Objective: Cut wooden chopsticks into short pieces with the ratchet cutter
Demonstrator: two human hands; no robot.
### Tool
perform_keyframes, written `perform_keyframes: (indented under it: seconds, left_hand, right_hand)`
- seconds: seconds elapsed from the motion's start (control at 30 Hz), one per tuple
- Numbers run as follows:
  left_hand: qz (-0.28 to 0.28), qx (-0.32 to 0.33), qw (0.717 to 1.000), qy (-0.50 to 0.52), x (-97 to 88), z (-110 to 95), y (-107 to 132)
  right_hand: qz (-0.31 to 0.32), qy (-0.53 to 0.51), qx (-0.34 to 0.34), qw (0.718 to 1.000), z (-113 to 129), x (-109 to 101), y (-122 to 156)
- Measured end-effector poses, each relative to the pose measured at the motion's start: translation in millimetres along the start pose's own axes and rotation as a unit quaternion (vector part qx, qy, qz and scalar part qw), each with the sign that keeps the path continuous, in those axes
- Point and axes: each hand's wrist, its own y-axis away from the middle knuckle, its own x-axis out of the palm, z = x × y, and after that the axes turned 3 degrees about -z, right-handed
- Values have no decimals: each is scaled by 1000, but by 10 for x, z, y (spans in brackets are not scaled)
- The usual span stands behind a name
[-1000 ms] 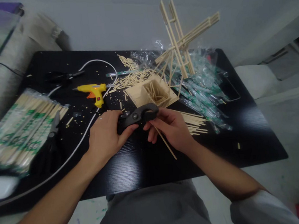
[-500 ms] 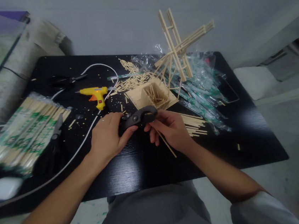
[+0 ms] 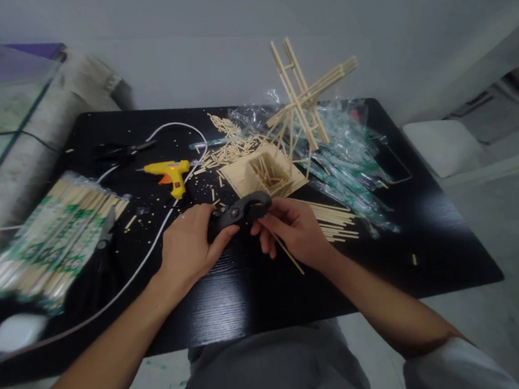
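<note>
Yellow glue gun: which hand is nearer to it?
Left. The left hand sits just below the yellow glue gun, gripping the black cutters. The right hand is farther right, holding a wooden stick.

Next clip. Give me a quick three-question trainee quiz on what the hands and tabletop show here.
1. True or false: the left hand grips the black cutter.
2. What thin item does the right hand hold?
3. The yellow glue gun lies: A) in the wooden box; B) on the black table, beyond the left hand; C) in the right hand.

Key: 1 true; 2 a bamboo stick; 3 B.
</note>
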Motion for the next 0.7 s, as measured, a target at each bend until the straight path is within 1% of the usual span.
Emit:
perform_keyframes:
  seconds: [0.33, 0.53, 0.7]
  left_hand:
    - [-7, 10, 1000, 19, 30, 33, 0]
    - [15, 1, 1000, 2, 7, 30, 1]
    - [-5, 10, 1000, 10, 17, 20, -1]
  right_hand:
    - [8, 2, 5, 1000, -14, -8, -11]
    - [14, 1, 5, 1000, -4, -4, -10]
    - [6, 6, 7, 1000, -28, -9, -17]
